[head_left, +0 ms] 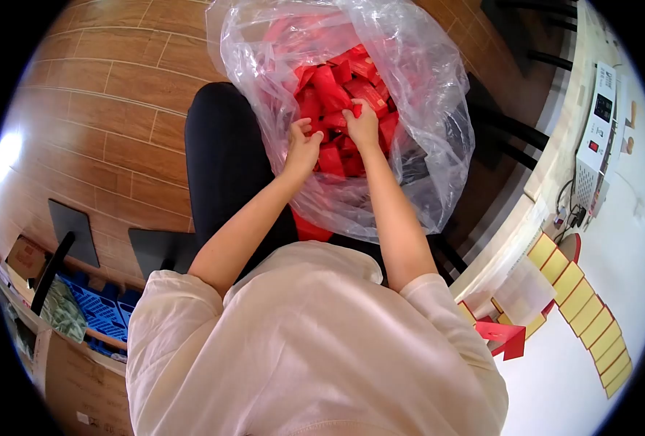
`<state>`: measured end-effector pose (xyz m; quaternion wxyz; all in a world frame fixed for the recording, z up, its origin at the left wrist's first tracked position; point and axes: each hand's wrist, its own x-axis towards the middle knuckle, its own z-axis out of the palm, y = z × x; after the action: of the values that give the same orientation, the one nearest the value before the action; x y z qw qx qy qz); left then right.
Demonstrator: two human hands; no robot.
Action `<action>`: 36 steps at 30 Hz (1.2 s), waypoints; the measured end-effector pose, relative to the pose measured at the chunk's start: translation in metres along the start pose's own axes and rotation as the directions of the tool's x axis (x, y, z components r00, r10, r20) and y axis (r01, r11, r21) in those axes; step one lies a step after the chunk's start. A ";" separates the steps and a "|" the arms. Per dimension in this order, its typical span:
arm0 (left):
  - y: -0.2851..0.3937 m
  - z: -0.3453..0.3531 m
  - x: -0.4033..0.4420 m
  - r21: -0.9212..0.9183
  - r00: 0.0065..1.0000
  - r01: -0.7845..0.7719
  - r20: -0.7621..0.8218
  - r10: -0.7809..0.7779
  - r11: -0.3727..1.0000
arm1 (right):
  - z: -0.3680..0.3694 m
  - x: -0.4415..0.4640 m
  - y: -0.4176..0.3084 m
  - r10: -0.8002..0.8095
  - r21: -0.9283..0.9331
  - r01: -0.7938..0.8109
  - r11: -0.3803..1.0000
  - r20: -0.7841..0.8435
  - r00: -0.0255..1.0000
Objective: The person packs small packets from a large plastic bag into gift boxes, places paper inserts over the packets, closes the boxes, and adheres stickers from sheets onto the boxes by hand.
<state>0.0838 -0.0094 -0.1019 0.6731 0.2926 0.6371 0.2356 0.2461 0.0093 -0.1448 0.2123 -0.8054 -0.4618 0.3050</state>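
Observation:
A large clear plastic bag (431, 94) stands open in front of my knees, holding a heap of red paper envelopes (330, 91). Inside its mouth, my right hand (363, 125) pinches a red envelope (357, 111) between thumb and fingers. My left hand (304, 147) hovers at the left side of the heap, fingers curled but apart, with nothing visibly held. Its fingertips are close to the red envelopes; whether they touch is hard to tell.
On the right, a white table (540, 370) carries a row of yellow cards with red edges (584, 309), a red folded paper (508, 334) and a white machine (598, 138). Blue crates (94, 305) and a cardboard box (75, 378) are at lower left, on the wooden floor (112, 131).

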 end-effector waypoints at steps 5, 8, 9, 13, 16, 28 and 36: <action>-0.025 -0.001 0.020 -0.090 0.999 -0.035 -0.016 0.033 0.995 | -0.066 -0.039 -0.025 -0.015 -0.132 0.030 0.991 0.113 0.993; 0.000 -0.009 0.014 -0.277 0.981 0.169 0.140 -0.134 0.946 | -0.096 -0.057 -0.034 -0.265 -0.175 0.287 0.942 0.142 0.954; 0.012 -0.007 0.006 -0.278 0.980 0.171 0.149 -0.133 0.945 | -0.105 -0.062 -0.041 -0.320 -0.212 0.357 0.910 0.192 0.928; 0.029 -0.005 -0.021 0.133 0.791 0.216 0.557 -0.253 0.967 | -0.106 -0.072 -0.062 -0.413 -0.227 0.476 0.849 0.275 0.868; 0.021 -0.007 -0.028 0.375 0.781 -0.125 0.608 -0.142 0.919 | -0.097 -0.067 -0.064 -0.371 -0.078 0.405 0.911 0.273 0.888; 0.023 -0.005 0.003 -0.285 0.980 0.179 0.140 -0.144 0.942 | -0.110 -0.037 -0.073 -0.088 0.369 -0.063 0.927 0.379 0.921; 0.032 -0.014 0.001 -0.533 0.792 0.519 0.593 -0.143 0.668 | -0.071 -0.030 -0.088 -0.208 0.713 -0.161 0.683 0.401 0.892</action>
<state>0.0720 0.0150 -0.0806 0.9053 -0.0457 0.3526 0.2323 0.2292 0.0209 -0.0299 0.4062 -0.5535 -0.3481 0.6383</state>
